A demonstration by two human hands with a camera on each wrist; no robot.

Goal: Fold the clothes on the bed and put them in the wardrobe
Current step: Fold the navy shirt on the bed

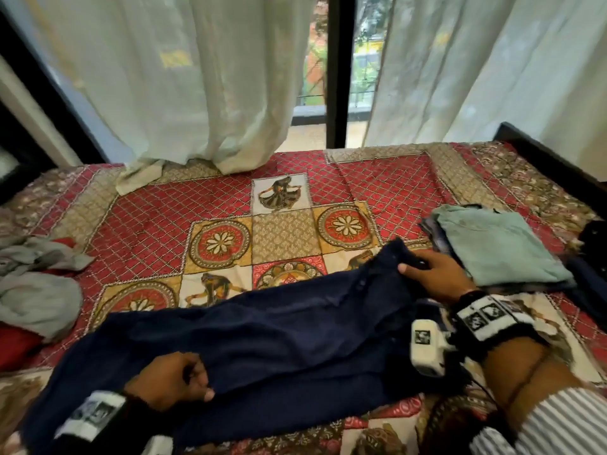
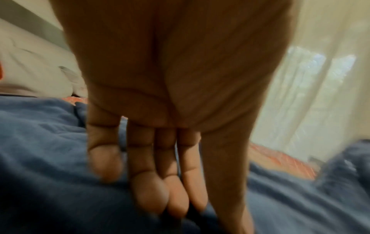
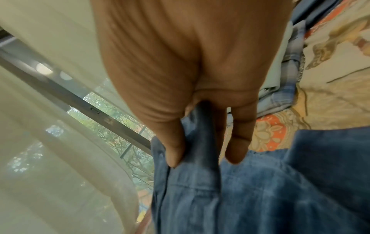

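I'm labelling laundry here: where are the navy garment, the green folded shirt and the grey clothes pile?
navy garment (image 1: 279, 323): head view, middle of the spread cloth.
green folded shirt (image 1: 499, 244): head view, centre of its top face.
grey clothes pile (image 1: 36, 297): head view, the lower bunched part.

Garment (image 1: 262, 333): dark navy blue, plain. Bedspread (image 1: 157, 224): red lattice with beige borders, floral medallions and dancer panels. Folded top (image 1: 499, 244): pale teal, over a blue checked item (image 3: 288, 88). Crumpled clothes (image 1: 36, 290): grey and red. Curtains (image 1: 184, 77): pale green.
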